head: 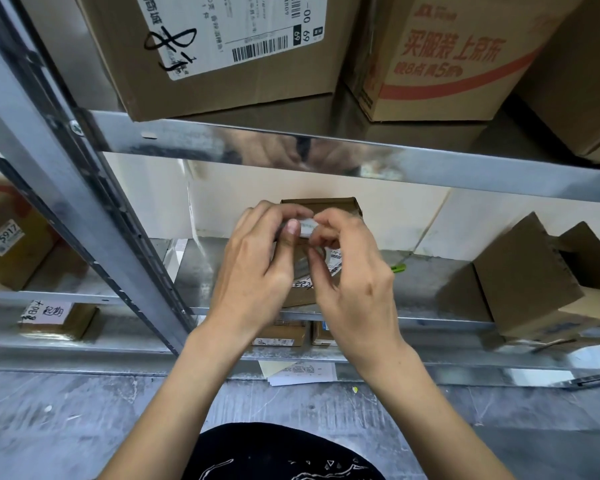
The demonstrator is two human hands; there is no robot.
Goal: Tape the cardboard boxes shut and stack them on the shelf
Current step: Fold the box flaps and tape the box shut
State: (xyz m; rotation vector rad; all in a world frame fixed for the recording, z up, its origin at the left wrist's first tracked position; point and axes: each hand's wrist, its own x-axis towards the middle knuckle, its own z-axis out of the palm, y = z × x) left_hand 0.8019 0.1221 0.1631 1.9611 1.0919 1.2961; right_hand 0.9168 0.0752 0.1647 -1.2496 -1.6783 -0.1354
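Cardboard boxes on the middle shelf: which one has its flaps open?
The brown box at the right end, tipped with its flaps standing open. The small labelled box behind both hands looks closed.

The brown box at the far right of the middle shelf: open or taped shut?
Open. The brown box lies tipped with its flaps sticking up and apart, a dark gap between them; no tape shows across them.

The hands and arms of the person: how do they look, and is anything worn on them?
Both the left hand and the right hand are bare: no gloves, rings or watch visible. Both forearms are uncovered, with no sleeves in view. The fingernails are short.
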